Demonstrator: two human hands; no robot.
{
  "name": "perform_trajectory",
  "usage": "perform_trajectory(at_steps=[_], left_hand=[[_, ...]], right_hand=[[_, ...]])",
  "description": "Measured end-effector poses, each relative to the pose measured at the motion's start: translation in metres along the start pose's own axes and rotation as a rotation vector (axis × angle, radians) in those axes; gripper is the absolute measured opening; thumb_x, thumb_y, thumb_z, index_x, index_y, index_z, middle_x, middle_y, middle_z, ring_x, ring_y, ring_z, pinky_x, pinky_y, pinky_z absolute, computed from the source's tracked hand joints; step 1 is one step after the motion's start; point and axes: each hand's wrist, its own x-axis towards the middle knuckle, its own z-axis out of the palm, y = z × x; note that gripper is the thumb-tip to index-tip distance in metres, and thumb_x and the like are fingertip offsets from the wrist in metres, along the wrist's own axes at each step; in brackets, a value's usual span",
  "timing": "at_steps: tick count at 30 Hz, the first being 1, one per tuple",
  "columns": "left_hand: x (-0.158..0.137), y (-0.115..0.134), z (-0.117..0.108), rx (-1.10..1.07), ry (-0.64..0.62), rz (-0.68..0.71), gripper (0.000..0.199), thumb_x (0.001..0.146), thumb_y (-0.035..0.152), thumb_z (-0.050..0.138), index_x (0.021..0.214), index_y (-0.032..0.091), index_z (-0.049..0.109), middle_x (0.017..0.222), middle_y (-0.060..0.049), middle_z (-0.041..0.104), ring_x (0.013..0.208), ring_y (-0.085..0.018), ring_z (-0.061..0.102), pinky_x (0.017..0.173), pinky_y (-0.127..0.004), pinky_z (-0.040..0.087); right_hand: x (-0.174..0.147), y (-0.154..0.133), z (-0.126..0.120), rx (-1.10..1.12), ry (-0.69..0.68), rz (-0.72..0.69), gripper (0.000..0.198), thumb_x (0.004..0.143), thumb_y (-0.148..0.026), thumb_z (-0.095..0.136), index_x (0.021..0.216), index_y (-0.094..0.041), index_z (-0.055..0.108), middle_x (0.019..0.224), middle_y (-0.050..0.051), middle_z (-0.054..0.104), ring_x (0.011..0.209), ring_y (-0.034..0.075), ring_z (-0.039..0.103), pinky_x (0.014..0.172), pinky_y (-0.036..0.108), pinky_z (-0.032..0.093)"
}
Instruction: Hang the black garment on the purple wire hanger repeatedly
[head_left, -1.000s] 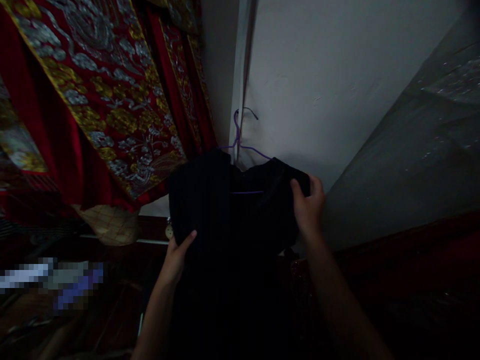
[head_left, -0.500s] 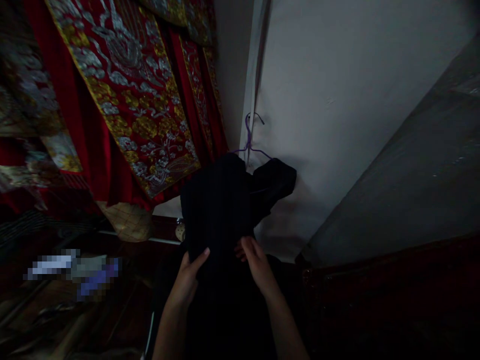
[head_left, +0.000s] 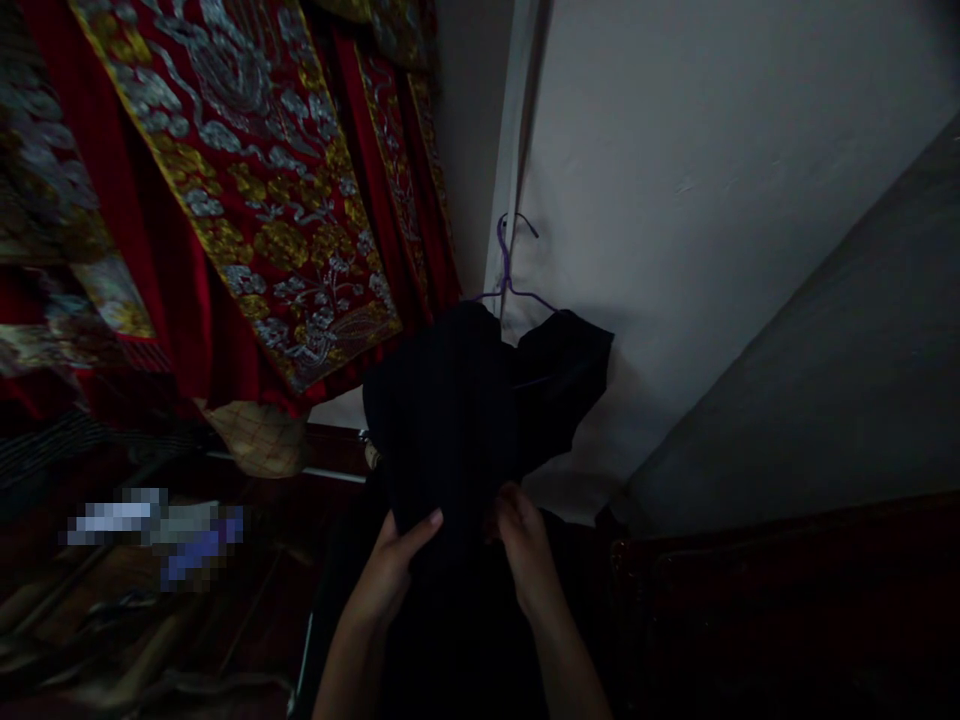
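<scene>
A black garment (head_left: pixel 450 420) hangs from a purple wire hanger (head_left: pixel 507 275) whose hook is caught at a pale vertical edge on the wall. The garment's right shoulder part drapes out to the right. My left hand (head_left: pixel 394 570) pinches its left side low down, thumb lying over the front and the fingers behind, out of sight. Level with it, my right hand (head_left: pixel 519 535) is closed at the cloth's right side with curled fingers. Deep shadow hides the garment's lower part and exactly what the right fingertips hold.
Red embroidered hangings (head_left: pixel 277 220) with gold and silver motifs fill the upper left. Below them, a checked cloth bundle (head_left: pixel 262 440) bulges out. Blurred items lie on a low surface at lower left. A dark reddish piece of furniture (head_left: pixel 787 590) stands at lower right.
Both hands have shifted slightly right and down in view. The right fingers have curled in more. The garment's right shoulder part now spreads farther to the right. The view has shifted a little.
</scene>
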Motion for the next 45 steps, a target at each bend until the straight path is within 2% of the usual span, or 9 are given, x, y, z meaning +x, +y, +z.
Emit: perform_trajectory(at_steps=[6,16,22,27,29,32,33,39,45], left_hand=[[-0.004,-0.007,0.01,0.023,-0.063,-0.004,0.057,0.063,0.03,0.091,0.115,0.017,0.071,0.115,-0.014,0.076,0.113,-0.035,0.07,0.1,-0.043,0.056],[0.013,0.005,-0.021,0.021,0.041,0.082,0.052,0.066,0.038,0.09,0.109,0.016,0.072,0.111,-0.011,0.077,0.107,-0.031,0.072,0.093,-0.037,0.057],[0.034,0.001,-0.031,0.062,0.101,0.319,0.042,0.075,0.038,0.082,0.11,0.019,0.067,0.115,-0.007,0.073,0.117,-0.028,0.066,0.103,-0.037,0.048],[0.042,-0.012,-0.032,0.314,0.387,0.7,0.049,0.079,0.029,0.076,0.125,0.025,0.057,0.137,-0.008,0.057,0.128,-0.024,0.053,0.109,-0.032,0.04],[0.043,-0.017,-0.03,0.431,0.283,0.723,0.04,0.081,0.028,0.072,0.12,0.023,0.061,0.124,-0.008,0.062,0.116,-0.023,0.058,0.103,-0.032,0.043],[0.041,-0.025,-0.023,0.527,-0.135,0.553,0.025,0.079,0.023,0.071,0.104,0.019,0.069,0.102,-0.007,0.07,0.101,-0.023,0.065,0.094,-0.031,0.047],[0.04,-0.029,-0.02,0.546,-0.212,0.517,0.024,0.076,0.019,0.07,0.101,0.019,0.07,0.1,-0.006,0.071,0.1,-0.024,0.065,0.094,-0.03,0.047],[0.034,-0.048,-0.002,0.618,-0.16,0.601,0.005,0.078,0.016,0.06,0.074,0.02,0.06,0.07,0.0,0.062,0.071,-0.018,0.06,0.069,-0.026,0.046],[0.039,-0.057,-0.006,0.672,-0.109,0.738,0.01,0.084,0.027,0.062,0.086,0.019,0.066,0.075,0.0,0.069,0.071,-0.018,0.065,0.069,-0.026,0.05]], right_hand=[[-0.003,0.007,-0.001,-0.017,-0.019,-0.001,0.028,0.079,-0.049,0.067,0.071,-0.023,0.059,0.061,-0.001,0.059,0.054,0.016,0.051,0.054,0.028,0.039],[-0.002,0.001,0.009,0.165,0.078,0.091,0.019,0.063,-0.036,0.07,0.065,-0.02,0.059,0.057,0.0,0.06,0.048,0.012,0.05,0.047,0.023,0.035],[0.0,0.0,0.005,0.21,0.114,0.087,0.018,0.062,-0.036,0.069,0.064,-0.021,0.06,0.059,-0.001,0.057,0.051,0.012,0.049,0.046,0.023,0.032],[-0.003,0.002,0.007,0.131,0.039,0.121,0.02,0.063,-0.037,0.072,0.06,-0.019,0.063,0.057,0.0,0.057,0.05,0.011,0.047,0.046,0.023,0.031],[-0.009,0.0,0.011,0.058,-0.037,0.115,0.022,0.067,-0.039,0.073,0.065,-0.018,0.07,0.056,0.0,0.057,0.049,0.011,0.045,0.046,0.023,0.029],[-0.016,-0.003,0.018,-0.047,-0.141,0.089,0.024,0.07,-0.042,0.073,0.072,-0.018,0.075,0.056,0.0,0.059,0.048,0.01,0.044,0.047,0.023,0.028],[-0.018,-0.004,0.019,-0.071,-0.161,0.079,0.024,0.07,-0.042,0.074,0.071,-0.018,0.074,0.055,-0.001,0.058,0.048,0.01,0.044,0.048,0.024,0.028],[-0.019,-0.004,0.021,-0.117,-0.19,0.05,0.024,0.07,-0.04,0.076,0.064,-0.018,0.069,0.05,-0.002,0.055,0.048,0.01,0.044,0.048,0.024,0.029],[-0.014,-0.002,0.013,-0.038,-0.211,0.152,0.029,0.07,-0.044,0.065,0.066,-0.016,0.069,0.04,-0.005,0.047,0.038,0.007,0.037,0.043,0.022,0.022]])
